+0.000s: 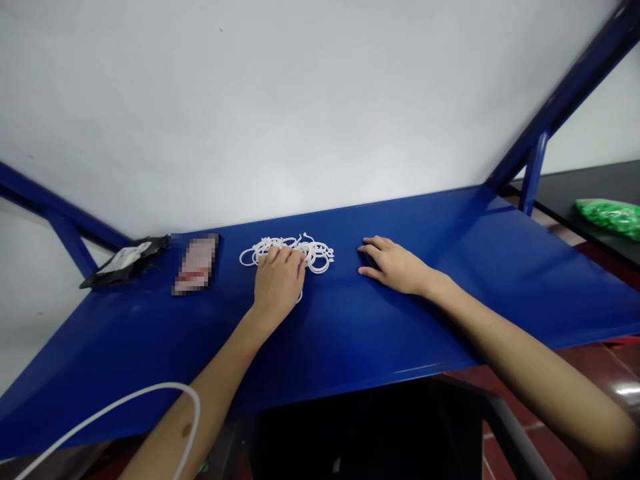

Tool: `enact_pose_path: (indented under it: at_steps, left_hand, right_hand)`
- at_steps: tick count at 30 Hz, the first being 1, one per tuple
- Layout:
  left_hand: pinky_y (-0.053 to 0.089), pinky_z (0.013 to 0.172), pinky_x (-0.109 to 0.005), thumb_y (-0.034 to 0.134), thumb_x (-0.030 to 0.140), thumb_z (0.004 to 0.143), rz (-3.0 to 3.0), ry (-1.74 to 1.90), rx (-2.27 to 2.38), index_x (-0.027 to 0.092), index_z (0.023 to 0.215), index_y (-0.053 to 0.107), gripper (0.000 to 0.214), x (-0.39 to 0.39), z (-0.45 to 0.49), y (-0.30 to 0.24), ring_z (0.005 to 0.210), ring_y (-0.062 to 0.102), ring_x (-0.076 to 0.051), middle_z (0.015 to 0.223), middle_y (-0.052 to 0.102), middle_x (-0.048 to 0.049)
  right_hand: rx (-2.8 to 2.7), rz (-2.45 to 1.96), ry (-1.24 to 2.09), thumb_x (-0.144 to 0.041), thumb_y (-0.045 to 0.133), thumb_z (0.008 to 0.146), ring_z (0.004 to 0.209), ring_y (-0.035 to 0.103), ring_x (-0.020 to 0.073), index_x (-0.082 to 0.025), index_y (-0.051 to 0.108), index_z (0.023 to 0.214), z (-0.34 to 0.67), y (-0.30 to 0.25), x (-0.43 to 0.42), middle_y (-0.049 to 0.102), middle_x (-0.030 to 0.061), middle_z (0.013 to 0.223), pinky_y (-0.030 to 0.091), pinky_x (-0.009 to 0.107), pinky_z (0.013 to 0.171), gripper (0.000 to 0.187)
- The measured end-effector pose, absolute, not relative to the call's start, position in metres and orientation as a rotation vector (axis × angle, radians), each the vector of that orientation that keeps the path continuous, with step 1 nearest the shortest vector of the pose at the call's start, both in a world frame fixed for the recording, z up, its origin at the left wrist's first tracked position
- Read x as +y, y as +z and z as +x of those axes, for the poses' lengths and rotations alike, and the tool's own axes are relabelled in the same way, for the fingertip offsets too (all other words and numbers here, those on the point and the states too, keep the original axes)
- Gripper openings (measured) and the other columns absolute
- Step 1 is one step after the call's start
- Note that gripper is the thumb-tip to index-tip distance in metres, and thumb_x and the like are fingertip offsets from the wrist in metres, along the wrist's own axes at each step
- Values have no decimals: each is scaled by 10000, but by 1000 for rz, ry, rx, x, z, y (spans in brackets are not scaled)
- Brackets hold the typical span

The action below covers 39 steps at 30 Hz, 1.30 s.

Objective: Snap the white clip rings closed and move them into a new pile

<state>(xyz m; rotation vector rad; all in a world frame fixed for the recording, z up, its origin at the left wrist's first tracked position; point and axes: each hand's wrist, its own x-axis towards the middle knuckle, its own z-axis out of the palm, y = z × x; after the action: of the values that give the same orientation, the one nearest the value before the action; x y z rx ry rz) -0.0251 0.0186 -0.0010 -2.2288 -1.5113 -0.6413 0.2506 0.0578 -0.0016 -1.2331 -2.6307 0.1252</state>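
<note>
Because the white loops (pixel 313 249) lie heaped on the blue surface (pixel 350 333) beneath your left hand (pixel 280 283), dragging one could pull others along or scatter them toward the flat slab (pixel 197 263) left of the loops. I cannot tell whether that grip is closed on any. Your right hand (pixel 393 263), right of the loops, partly covers a dark object (pixel 371 260); its grip is equally unclear. Nearer you than the loops, the white cable (pixel 197 408) passing before your left forearm (pixel 220 373) could snag.

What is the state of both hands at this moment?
Left hand: over the white loops; whether it grips any cannot be told.
Right hand: on a dark object; grip cannot be told.
</note>
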Motion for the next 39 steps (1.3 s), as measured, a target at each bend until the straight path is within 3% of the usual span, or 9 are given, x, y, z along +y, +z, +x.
enact_pose_path:
  at_steps: [5,9,14,19,24,28,35,39]
  left_hand:
    - [441,787,-396,537,256,957,-2261,-802,-1418,200,942,667,142,12,-19,7,832,557,-250,826,659,-61]
    - [448,758,-340,549,203,956,-2368,-921,-1176,202,973,678,130,6,-13,10,718,571,-193,698,666,-6]
    - [453,768,-352,536,180,956,-2515,-845,-1079,190,1007,684,157,3,-7,10,790,613,-196,814,730,-31]
    - [467,840,-381,549,218,952,-2585,-828,-1101,204,1032,672,148,2,-6,9,902,630,-212,953,749,-38]
    - [477,882,-373,558,230,951,-2639,-896,-1114,209,984,644,95,2,-4,6,922,618,-199,962,727,-26]
    - [505,858,-361,571,229,938,-2624,-1010,-1216,190,948,595,47,3,-3,1,912,602,-203,909,689,-42]
    - [506,843,-348,576,257,950,-2607,-1057,-1191,200,978,587,65,4,-4,0,884,594,-193,896,679,-33]
    - [495,840,-339,564,260,964,-2626,-1070,-1154,193,950,608,82,3,-3,2,862,595,-186,868,680,-32]
  right_hand:
    - [-2545,-1180,226,-451,554,946,1259,542,342,-154,591,1299,247,0,56,587,183,1341,447,540,1055,463]
    - [-2364,-1010,435,-444,491,984,1149,605,270,-188,564,1302,236,11,46,655,124,1219,503,470,987,414]
    - [-2239,-853,722,-421,505,987,865,658,176,-189,593,1225,223,20,33,696,69,1064,536,324,795,344]
    - [-2199,-888,742,-431,511,982,732,619,136,-187,645,1124,220,17,30,705,31,924,479,253,658,312]
    - [-2178,-891,748,-400,531,978,690,625,129,-181,657,1070,220,16,30,698,21,848,482,251,654,269]
    - [-2211,-826,718,-358,542,980,752,651,139,-185,665,1060,220,17,30,711,39,937,506,268,715,227]
    - [-2311,-663,589,-304,478,1014,883,656,173,-185,610,1270,220,14,29,686,72,1000,521,313,799,312]
    - [-2247,-756,663,-324,574,971,833,674,154,-173,645,1108,219,14,27,718,45,956,515,272,751,216]
